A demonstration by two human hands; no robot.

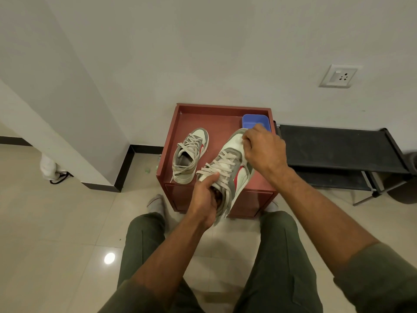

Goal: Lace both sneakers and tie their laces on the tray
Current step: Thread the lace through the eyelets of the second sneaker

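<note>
Two white and grey sneakers with red side marks are here. The left sneaker (190,154) lies on the red-brown tray top (216,123) with its beige laces threaded and loose. The right sneaker (228,170) is tilted up over the tray's front edge, heel toward me. My left hand (204,199) grips its heel and collar, thumb on the laces. My right hand (264,150) holds the toe end, fingers curled over the side. Whether it pinches a lace end is hidden.
A blue plastic dish (256,123) sits in the tray's back right corner. A black low rack (338,152) stands to the right against the wall. My knees and socked feet flank the stand on the tiled floor. A wall socket (339,76) is upper right.
</note>
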